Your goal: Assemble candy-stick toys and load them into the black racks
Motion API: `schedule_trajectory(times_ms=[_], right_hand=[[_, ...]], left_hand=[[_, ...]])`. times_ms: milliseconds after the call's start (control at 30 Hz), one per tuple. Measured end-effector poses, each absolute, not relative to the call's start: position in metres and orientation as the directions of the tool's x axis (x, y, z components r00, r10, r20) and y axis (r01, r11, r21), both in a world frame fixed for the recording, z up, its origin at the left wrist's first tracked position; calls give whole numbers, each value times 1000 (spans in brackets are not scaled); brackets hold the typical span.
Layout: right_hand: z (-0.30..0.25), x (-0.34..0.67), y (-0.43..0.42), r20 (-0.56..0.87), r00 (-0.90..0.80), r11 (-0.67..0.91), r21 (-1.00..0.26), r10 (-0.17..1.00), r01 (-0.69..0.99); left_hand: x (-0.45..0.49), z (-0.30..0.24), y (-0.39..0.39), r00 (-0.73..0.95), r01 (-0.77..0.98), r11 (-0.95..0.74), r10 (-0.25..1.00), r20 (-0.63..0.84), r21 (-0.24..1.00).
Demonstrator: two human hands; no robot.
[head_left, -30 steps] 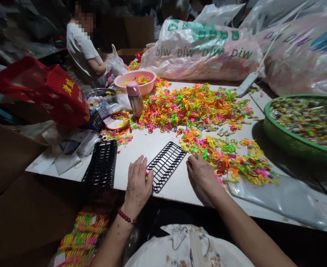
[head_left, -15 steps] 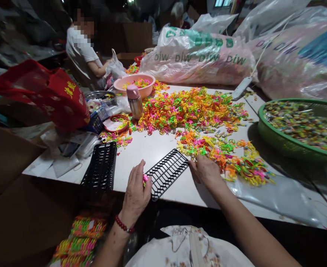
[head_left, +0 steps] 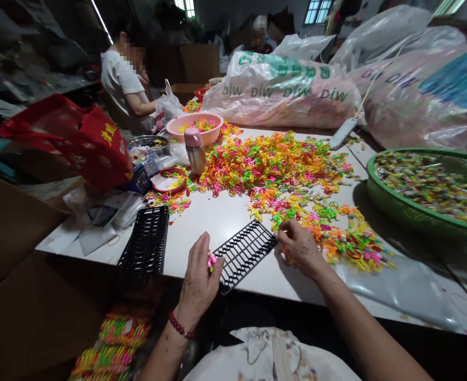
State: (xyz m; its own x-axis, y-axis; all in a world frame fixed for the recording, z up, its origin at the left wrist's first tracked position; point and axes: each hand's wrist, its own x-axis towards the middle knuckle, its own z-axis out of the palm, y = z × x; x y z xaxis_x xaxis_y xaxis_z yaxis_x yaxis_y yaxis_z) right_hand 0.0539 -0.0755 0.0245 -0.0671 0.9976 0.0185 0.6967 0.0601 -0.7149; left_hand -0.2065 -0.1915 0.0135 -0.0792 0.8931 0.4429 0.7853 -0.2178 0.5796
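A black plastic rack (head_left: 246,254) with rows of slots lies slanted on the white table (head_left: 217,211) near its front edge. At the rack's left end is my left hand (head_left: 199,278), its fingers curled around small pink plastic pieces (head_left: 212,260). My right hand (head_left: 302,247) is at the rack's far right corner, thumb and fingers pinched together. Whatever sits in that pinch is too small to make out. Beyond the rack spreads a large heap of bright plastic pieces (head_left: 273,161), with a looser patch of them beside my right hand.
Stacked black racks (head_left: 145,238) stand at the left table edge. Behind them are a red bag (head_left: 78,143), a flask (head_left: 194,152) and a pink basin (head_left: 213,136). A green basket (head_left: 424,203) is at right, large plastic sacks (head_left: 273,100) at the back. A person (head_left: 124,90) sits at far left.
My right hand's fingers have drawn in closer together at the rack's corner. My left hand stays by the rack with the pink pieces. The whole view has shifted slightly.
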Motion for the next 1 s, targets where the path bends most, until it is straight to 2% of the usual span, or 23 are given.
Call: schedule_trajectory(times_ms=[200,300,433,533,1000], right_hand=[[16,11,-84,-10,-317,145,-875,948,462],[14,-18,-95,-26,-423,157,-906,906,393],[11,-49,-105,44,-560,265,-910,827,320],[5,-62,-105,62,-624,334,-884,779,328],[8,-60,-97,-33,-768,513,-726,639,458]], left_hand=[[-207,20,-194,-26,799,-232,908,418,554],[-208,21,-196,1,799,-255,907,422,545],[-208,19,-197,54,809,-286,906,419,513],[-209,18,-197,56,805,-288,908,416,519],[-210,17,-196,36,809,-273,907,420,520]])
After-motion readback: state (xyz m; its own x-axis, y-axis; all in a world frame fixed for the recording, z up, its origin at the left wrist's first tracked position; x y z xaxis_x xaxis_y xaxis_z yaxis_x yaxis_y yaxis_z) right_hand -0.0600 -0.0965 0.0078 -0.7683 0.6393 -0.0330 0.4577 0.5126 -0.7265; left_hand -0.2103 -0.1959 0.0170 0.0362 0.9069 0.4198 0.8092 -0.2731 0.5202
